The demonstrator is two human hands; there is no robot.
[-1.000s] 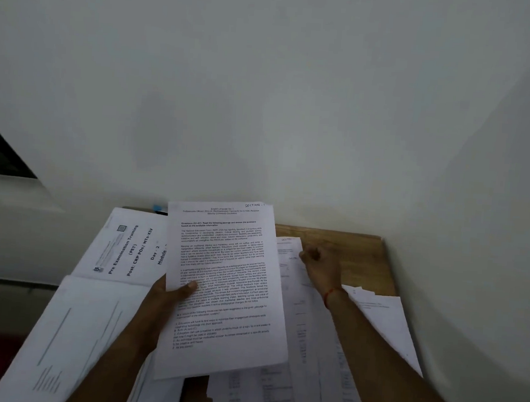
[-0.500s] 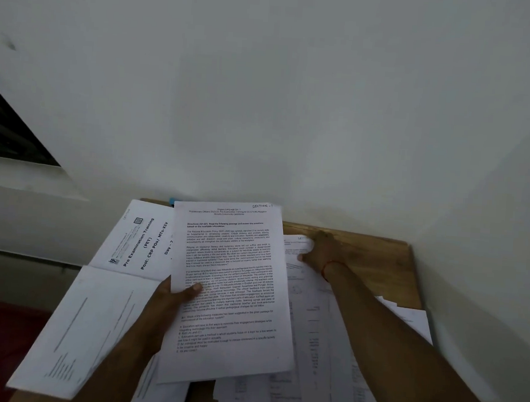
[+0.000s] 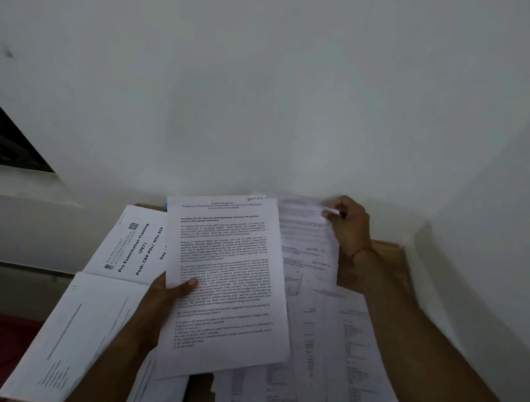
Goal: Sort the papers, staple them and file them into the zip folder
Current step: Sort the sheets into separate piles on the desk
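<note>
On the wooden worktop (image 3: 382, 259): loose white printed papers (image 3: 319, 346) lie spread and overlapping across most of it. Bare wood shows at the far right corner, beside your right forearm.
Left hand (image 3: 159, 300): you hold a white sheet of dense black text (image 3: 223, 285) by its left edge, thumb across the front and fingers hidden behind. Its grip is grasping that sheet.
Held sheet: it is raised above the spread and faces you, slightly tilted, with "SECTION - 1" handwritten at its top right corner.
Right hand (image 3: 348, 228): you have it at the far edge of the worktop, close to the wall. Thumb and fingers pinch the top right corner of a blurred white page (image 3: 306, 225), whose upper end is lifted off the pile. This grip is grasping that page.
Right wrist: a thin red thread (image 3: 358, 254) circles it.
Left of the held sheet: a white cover page printed "Pre Examination Training (PET)" (image 3: 132, 245) lies turned sideways, partly under the held sheet.
Near left: a large white sheet with faint lines of print (image 3: 72, 338) lies just in front of the cover page.
Behind the held sheet's top left corner: a small blue thing (image 3: 165, 206) peeks out, too hidden for you to identify.
Surroundings: a plain white wall (image 3: 265, 91) rises behind the worktop, with a dark window opening (image 3: 7, 139) at far left.
</note>
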